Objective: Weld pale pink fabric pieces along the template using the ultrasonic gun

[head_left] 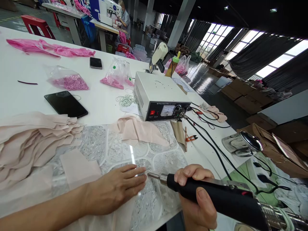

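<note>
Left hand (115, 189) flat, fingers close together, palm down on a thin pale fabric piece (127, 213) over the patterned mat (166, 160), near centre; the piece's edge under the fingers is hard to make out; forearm cut off at lower left. Right hand (196, 199) wrapped round a black handheld tool (216, 192), near right; its metal tip (154, 175) points left, just beside the left fingertips; contact with the fabric unclear; tool's rear runs out of frame. White control box (156, 93) far centre; stack of pale pieces (31, 138) left, partly cut off.
</note>
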A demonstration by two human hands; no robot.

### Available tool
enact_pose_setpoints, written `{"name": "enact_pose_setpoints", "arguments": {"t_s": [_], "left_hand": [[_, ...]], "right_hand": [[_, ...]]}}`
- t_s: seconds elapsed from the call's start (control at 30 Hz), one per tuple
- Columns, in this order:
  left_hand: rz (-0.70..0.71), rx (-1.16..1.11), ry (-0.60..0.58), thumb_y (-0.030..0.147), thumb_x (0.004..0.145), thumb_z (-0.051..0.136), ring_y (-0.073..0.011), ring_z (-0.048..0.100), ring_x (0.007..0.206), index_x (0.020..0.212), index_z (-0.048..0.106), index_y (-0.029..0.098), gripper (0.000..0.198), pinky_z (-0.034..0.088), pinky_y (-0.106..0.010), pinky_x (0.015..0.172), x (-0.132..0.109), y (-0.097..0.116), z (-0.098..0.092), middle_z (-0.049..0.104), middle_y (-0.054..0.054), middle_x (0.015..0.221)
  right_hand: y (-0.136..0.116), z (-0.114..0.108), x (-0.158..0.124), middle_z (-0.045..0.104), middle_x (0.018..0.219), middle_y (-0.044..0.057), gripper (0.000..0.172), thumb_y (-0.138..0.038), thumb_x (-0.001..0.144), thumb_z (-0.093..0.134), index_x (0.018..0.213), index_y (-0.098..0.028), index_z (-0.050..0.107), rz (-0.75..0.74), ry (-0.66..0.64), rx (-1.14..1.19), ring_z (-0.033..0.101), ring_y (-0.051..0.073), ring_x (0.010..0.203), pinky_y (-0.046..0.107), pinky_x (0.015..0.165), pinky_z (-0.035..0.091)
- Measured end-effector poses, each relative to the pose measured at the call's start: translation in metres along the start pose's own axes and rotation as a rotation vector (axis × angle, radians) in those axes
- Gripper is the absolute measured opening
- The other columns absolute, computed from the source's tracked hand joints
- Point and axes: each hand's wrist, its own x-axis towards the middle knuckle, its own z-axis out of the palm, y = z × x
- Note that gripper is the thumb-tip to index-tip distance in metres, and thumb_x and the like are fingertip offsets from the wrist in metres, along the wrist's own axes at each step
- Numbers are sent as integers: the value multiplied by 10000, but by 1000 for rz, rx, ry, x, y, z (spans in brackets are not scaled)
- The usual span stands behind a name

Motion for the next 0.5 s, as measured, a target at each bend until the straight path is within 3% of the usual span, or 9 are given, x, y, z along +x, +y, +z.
{"name": "enact_pose_setpoints", "arguments": {"t_s": [0.5], "left_hand": [[5,40,-25,108,1057,297,-249,510,1345,1298,600,110,387,380,-376,1136,1,-1,-2,634,-83,1358]], "right_hand": [[-6,-3,-6,443,800,-9,125,-354,833,489,865,-243,537,1,27,-105,500,132,540,327,492,461]]}}
